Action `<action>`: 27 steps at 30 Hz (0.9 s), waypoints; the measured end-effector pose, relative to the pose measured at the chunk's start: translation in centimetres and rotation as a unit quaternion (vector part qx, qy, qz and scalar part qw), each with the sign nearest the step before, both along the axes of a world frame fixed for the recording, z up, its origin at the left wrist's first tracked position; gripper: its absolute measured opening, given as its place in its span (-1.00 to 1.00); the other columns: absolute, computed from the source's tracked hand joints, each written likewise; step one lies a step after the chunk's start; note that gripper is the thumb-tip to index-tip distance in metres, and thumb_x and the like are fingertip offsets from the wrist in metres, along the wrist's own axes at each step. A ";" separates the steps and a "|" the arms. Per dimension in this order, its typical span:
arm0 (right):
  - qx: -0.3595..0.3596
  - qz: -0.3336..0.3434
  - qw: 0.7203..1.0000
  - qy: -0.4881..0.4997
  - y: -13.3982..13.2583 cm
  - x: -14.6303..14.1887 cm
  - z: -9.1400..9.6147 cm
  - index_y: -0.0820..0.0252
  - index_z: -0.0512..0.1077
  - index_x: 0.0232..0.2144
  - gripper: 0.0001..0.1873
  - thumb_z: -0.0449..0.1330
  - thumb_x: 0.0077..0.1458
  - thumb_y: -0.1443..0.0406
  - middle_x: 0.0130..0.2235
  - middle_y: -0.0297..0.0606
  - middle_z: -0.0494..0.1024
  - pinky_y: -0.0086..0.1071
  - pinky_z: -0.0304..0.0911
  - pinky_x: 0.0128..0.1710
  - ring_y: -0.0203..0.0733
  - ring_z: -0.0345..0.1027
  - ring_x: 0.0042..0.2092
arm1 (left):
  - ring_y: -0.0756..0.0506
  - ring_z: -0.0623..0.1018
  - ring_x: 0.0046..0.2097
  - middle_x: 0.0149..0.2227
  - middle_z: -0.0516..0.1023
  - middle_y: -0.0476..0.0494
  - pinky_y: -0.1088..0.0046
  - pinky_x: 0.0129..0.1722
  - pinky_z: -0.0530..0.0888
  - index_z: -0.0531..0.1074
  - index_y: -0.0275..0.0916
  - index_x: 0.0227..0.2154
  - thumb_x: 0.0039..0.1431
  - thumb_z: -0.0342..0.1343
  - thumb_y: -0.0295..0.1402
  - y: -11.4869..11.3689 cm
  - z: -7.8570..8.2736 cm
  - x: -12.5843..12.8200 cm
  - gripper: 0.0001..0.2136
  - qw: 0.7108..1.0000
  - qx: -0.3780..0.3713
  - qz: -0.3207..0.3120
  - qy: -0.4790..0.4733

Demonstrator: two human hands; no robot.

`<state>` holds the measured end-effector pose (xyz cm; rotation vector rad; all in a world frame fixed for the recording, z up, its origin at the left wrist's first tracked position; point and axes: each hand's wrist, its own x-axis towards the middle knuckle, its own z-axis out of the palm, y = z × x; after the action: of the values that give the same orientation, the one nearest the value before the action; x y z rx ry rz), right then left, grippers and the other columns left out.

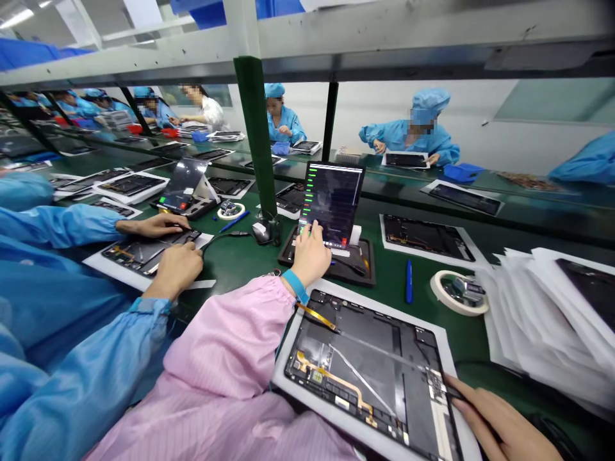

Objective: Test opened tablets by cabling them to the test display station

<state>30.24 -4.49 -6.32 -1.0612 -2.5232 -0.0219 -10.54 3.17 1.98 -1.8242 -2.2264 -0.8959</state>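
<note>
My left hand (pixel 311 255), in a pink sleeve with a blue wrist strap, reaches forward and its fingertips touch the lower left of a lit tablet screen (pixel 331 202). That tablet stands upright in a black cradle (pixel 362 266). The hand holds nothing. In front of me lies an opened tablet (pixel 369 371) on a white tray (pixel 293 349), its gold flex cables and boards showing. My right hand (pixel 500 426) lies at the tray's near right corner with fingers stretched out along the tablet's edge.
A co-worker in blue sits at my left, both hands (pixel 163 246) on another opened tablet (pixel 144 251). A blue pen (pixel 409 282), a tape roll (pixel 459 292) and a stack of white sheets (pixel 542 320) lie to the right. A green post (pixel 257 141) stands behind a mouse (pixel 262 232).
</note>
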 end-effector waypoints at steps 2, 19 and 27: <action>-0.006 -0.004 1.000 0.002 -0.1 -0.1 0.1 0.05 0.36 0.06 -0.59 -0.02 0.25 0.07 -0.08 -0.30 0.52 -0.30 0.45 -0.17 -0.10 0.45 -0.12 | -0.28 0.09 0.26 0.22 0.19 -0.39 0.14 0.14 0.18 0.14 -0.43 0.13 0.06 -0.07 -0.46 0.7 -0.5 -0.1 -0.49 1.000 0.008 -0.001 0.007; 0.020 -0.009 1.000 0.001 -0.4 -0.6 1.1 0.05 0.42 0.00 -0.60 0.00 0.24 0.04 -0.09 -0.33 0.53 -0.32 0.46 -0.16 -0.13 0.47 -0.14 | -0.26 0.07 0.27 0.23 0.19 -0.34 0.15 0.18 0.12 0.15 -0.40 0.12 0.02 -0.06 -0.48 2.4 1.3 0.9 -0.47 0.999 0.037 -0.037 0.003; 0.010 -0.016 1.000 0.006 -0.5 -1.2 1.9 0.06 0.44 -0.01 -0.59 0.00 0.24 0.04 -0.12 -0.28 0.55 -0.33 0.46 -0.17 -0.12 0.48 -0.17 | -0.28 0.01 0.30 0.25 0.14 -0.41 0.09 0.16 0.11 0.08 -0.43 0.16 0.01 -0.07 -0.48 3.8 2.0 0.7 -0.42 0.999 0.034 -0.038 0.018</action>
<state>28.99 -5.02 -4.45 -1.0907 -2.4905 -0.0490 -9.84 6.99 3.95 -1.8911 -2.0916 -0.9310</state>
